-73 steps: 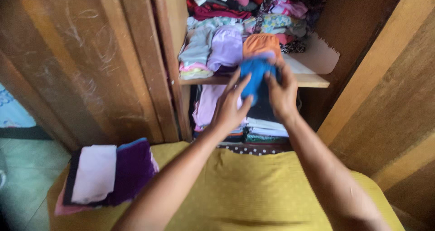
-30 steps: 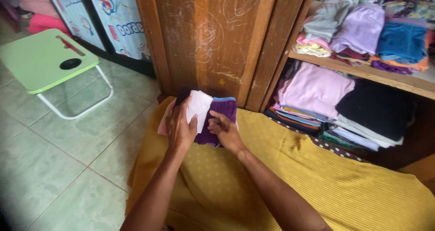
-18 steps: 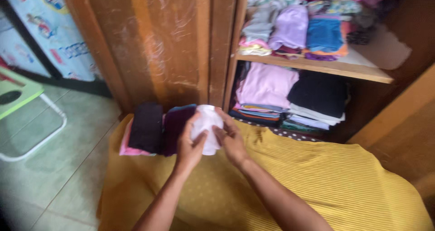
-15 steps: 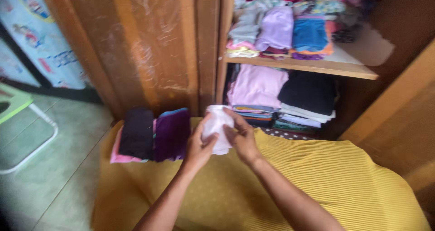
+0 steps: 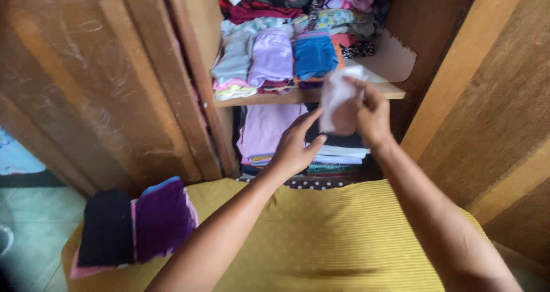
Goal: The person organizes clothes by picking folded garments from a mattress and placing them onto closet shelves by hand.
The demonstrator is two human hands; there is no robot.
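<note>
Wardrobe shelf [image 5: 378, 90] at 12 o'clock above yellow bed [image 5: 321, 240]; right hand [image 5: 369, 111] clamped on white cloth [image 5: 338, 94], left hand [image 5: 295, 146] spread, beneath it.

Two hands up, mine: left hand [image 5: 295, 149] and right hand [image 5: 371, 115]. One white folded cloth [image 5: 338, 94] between them. Two folded pieces on the yellow cover [image 5: 321, 240]: one black piece [image 5: 106, 226], one purple piece [image 5: 162, 217]. One wooden shelf board [image 5: 286, 96]; stacks on it too blurred to count.
</note>
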